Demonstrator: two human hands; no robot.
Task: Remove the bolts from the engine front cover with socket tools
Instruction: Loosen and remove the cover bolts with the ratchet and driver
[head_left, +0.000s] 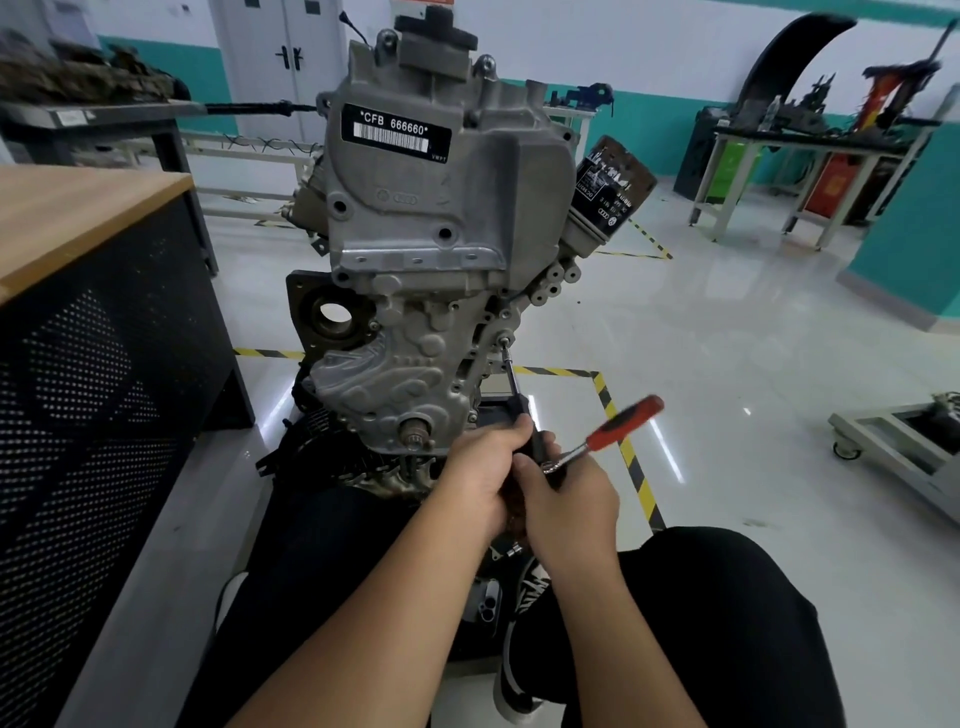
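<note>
Two hands on one tool stack, head view only. Left hand has its fingers curled round the black driver grip at the base of the extension bar. Right hand sits just behind it, fingers wrapped at the ratchet head; exactly what they pinch is hidden by the left hand. Ratchet has a red handle, sticking out to the right and free of either hand.

Extension runs up and slightly left to a bolt on the right edge of the front cover, low on the engine. Socket end looks seated on the bolt head, but it is too small to confirm.

Judgement: step in hand is breaking or spinning out this edge bolt. To do it well:
- keep the bar in line with the bolt axis; a long extension cams off easily
- left hand pushes inward and steadies, right hand does the swing
- move the right hand out onto the red handle for leverage
- short strokes; watch knuckles near the crank snout

Oil filter is well clear.
</note>
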